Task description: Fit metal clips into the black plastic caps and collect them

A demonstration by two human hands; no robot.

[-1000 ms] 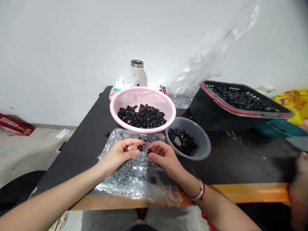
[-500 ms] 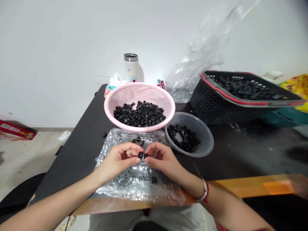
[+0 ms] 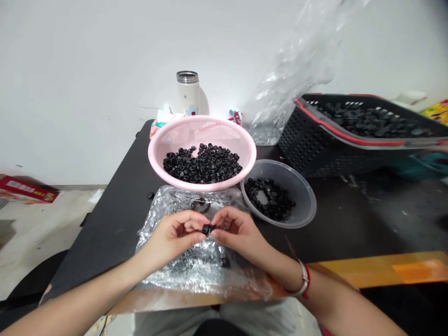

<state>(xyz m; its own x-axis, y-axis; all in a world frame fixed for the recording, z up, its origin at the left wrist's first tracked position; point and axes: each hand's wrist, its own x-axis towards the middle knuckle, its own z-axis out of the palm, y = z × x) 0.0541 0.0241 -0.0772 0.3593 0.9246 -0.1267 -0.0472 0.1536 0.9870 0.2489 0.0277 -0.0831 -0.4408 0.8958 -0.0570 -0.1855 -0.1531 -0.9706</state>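
Over the clear plastic bag [image 3: 168, 275] at the table's front, both hands meet at the fingertips. My left hand [image 3: 182, 228] pinches a small black plastic part [image 3: 206, 229] between thumb and fingers. From the other side my right hand [image 3: 233, 228] is closed on a second small dark piece, mostly hidden by the fingers, which touches the first. Thin metal pieces show through the bag. Just beyond stands a pink colander [image 3: 156, 164] with many small black ring-like parts in it. To its right is a clear plastic bowl [image 3: 308, 200] holding black parts.
A black basket [image 3: 297, 140] with red-edged handles, full of black pieces, stands at the right rear. An open bottle [image 3: 188, 95] and an upright plastic sheet [image 3: 294, 60] are by the wall. One loose black piece [image 3: 150, 195] lies on the dark table [image 3: 115, 210].
My hands have drawn slightly together, and the two small black pieces, apart before, now touch. The view has shifted a little.
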